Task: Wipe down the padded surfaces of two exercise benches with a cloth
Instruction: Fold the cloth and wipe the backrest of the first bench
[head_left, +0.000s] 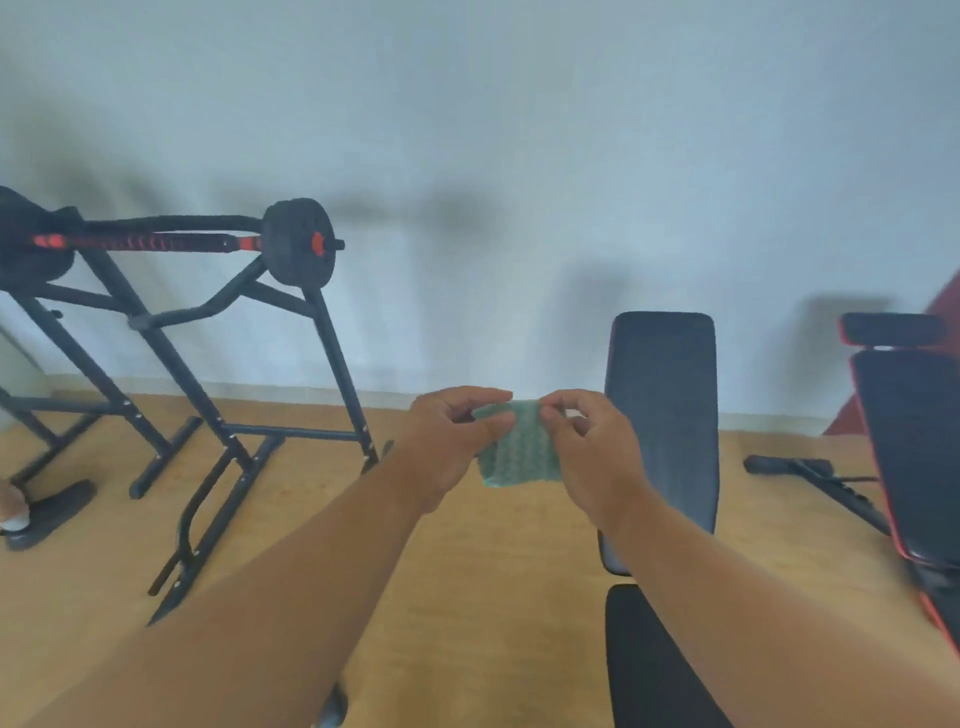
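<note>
A small green cloth (522, 452) hangs in the air between my hands. My left hand (447, 441) pinches its upper left corner and my right hand (592, 452) pinches its upper right corner. Just right of my hands stands a black padded bench (665, 405) with its back pad raised and its seat pad (644, 665) nearer me. A second black bench with red trim (909, 447) and a headrest (891, 329) stands at the far right, partly cut off by the frame edge.
A black steel rack (208, 415) holding a black and red barbell (296, 241) stands on the left of the wooden floor (493, 597). A person's foot in a dark sandal (41, 512) shows at the left edge. A pale wall runs behind everything.
</note>
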